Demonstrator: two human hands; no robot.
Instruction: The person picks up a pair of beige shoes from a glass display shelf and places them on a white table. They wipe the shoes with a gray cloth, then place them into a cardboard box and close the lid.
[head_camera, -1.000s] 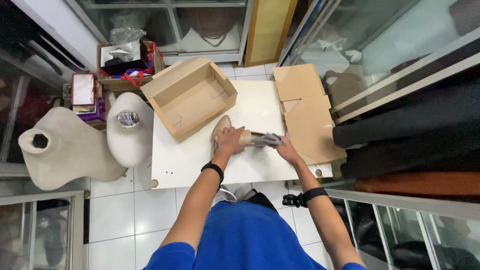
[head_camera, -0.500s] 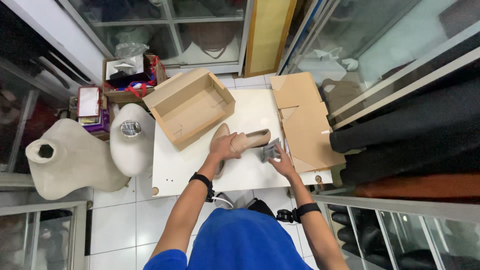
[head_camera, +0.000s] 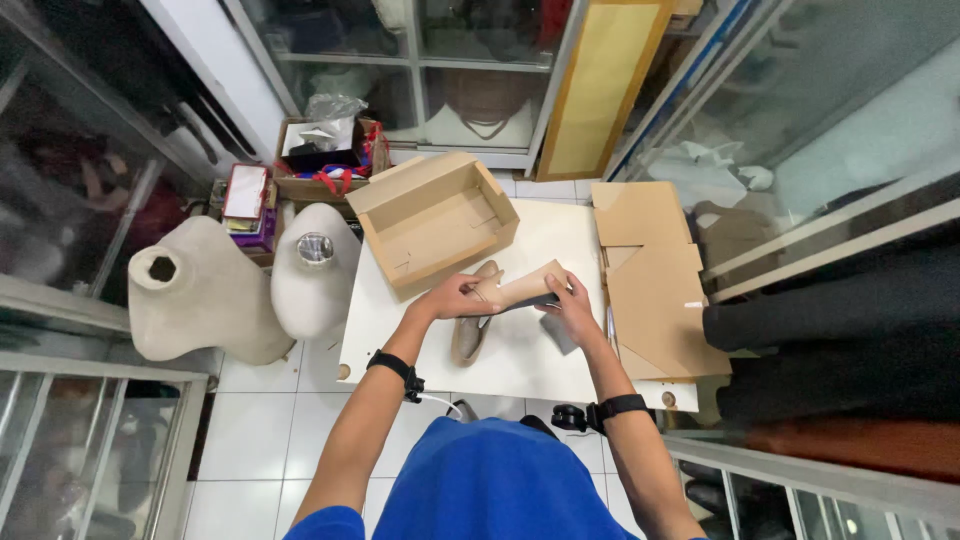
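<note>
View from above of a person in a blue shirt standing at the near edge of a small white table. The left hand is curling around the heel end of a beige shoe, fingers wrapped over it and thumb underneath – a closed grasp. The right hand is meeting the same shoe at its right end; its fingers are bent against the shoe, though whether they are gripping the shoe itself or something dark tucked beneath it cannot be told from this height. The shoe is being held level just above the tabletop, roughly at the table's middle.

A second beige shoe is lying on the table directly under the left hand, toe pointing toward the near edge. A small grey wad, perhaps paper, is resting on the table just beside the right wrist.

An open cardboard box is sitting on the far left corner of the table, tilted – its inside is showing only bare card. Its flat lid is lying along the table's right side. Two pale mannequin torsos are standing on the tiled floor to the left of the table.
</note>
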